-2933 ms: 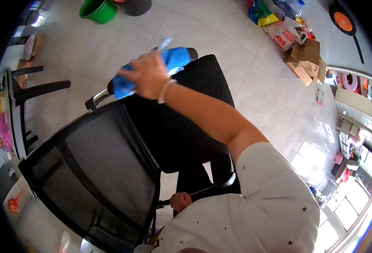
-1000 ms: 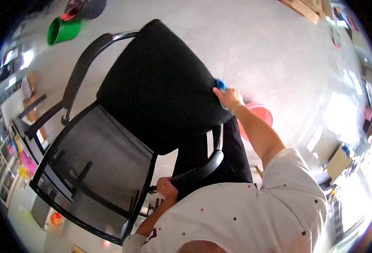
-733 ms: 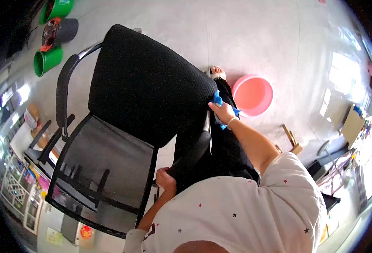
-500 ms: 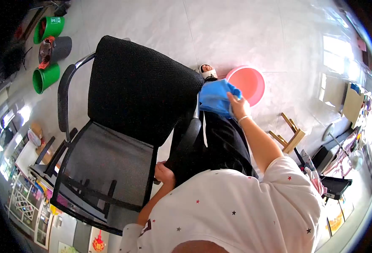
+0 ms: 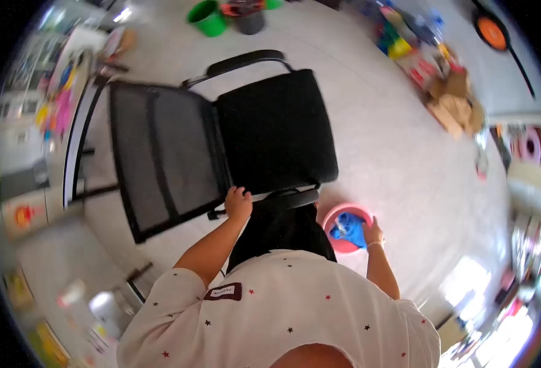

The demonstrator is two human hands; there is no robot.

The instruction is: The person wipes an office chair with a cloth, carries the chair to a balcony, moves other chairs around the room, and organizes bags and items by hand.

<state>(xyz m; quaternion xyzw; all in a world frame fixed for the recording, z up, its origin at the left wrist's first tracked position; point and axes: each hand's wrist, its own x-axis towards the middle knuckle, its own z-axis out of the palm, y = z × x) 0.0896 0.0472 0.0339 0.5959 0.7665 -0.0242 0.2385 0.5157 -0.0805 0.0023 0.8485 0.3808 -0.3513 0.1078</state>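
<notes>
The black office chair (image 5: 276,132) is at my left front, with a mesh back (image 5: 178,153) and a dark seat. My left hand (image 5: 238,203) is closed on the chair's frame, where the backrest meets the near armrest (image 5: 285,199). Low on my right is a pink basin (image 5: 331,216) holding a crumpled blue cloth (image 5: 350,228). At the basin's right rim, my right hand (image 5: 373,233) is closed around the edge, close beside the cloth. Part of its grip is hidden.
Beyond the chair stand a green bin (image 5: 208,19) and a dark bin (image 5: 249,22). Cardboard (image 5: 457,101) and bagged items lie along the far right wall. An orange and black round object (image 5: 491,34) is at the upper right.
The blue cloth, held in my right hand before, now lies in the basin, and that hand is at the rim. My view has turned. My left hand stays at the chair.
</notes>
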